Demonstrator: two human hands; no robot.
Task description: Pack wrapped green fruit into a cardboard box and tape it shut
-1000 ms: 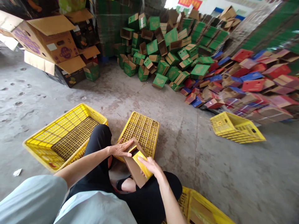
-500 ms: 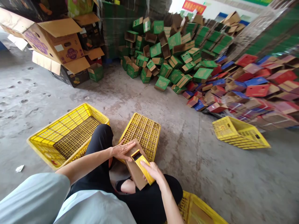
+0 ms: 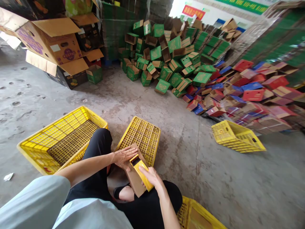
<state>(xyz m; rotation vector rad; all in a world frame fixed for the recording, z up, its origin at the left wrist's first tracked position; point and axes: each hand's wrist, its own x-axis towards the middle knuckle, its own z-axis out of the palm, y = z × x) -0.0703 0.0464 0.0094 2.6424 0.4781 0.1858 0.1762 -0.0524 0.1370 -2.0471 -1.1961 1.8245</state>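
Note:
My left hand [image 3: 124, 156] lies flat, fingers stretched out, on the upper end of a flat brown cardboard piece [image 3: 135, 182]. The cardboard slants across my lap, its far end over an upturned yellow crate [image 3: 142, 135]. In my right hand [image 3: 152, 176] is a slim yellow box-shaped object [image 3: 138, 165] with a dark window or opening at its far end; what kind of thing it is I cannot tell. My thumb presses on its top, and the other fingers are mostly hidden below. The yellow object rests over the cardboard, close to my left fingertips.
A yellow basket crate [image 3: 69, 130] stands by my left knee. Another yellow crate [image 3: 205, 214] holding cardboard is at my right, and a tilted one [image 3: 235, 136] lies farther off. Green cartons [image 3: 162, 86] and red-and-blue cartons [image 3: 254, 94] lie heaped beyond. Large boxes [image 3: 57, 44] stand at far left.
The view has shifted slightly, so most of the scene sits a little farther left. My left hand's fingers look closer together on the cardboard; my right hand keeps its hold on the yellow object.

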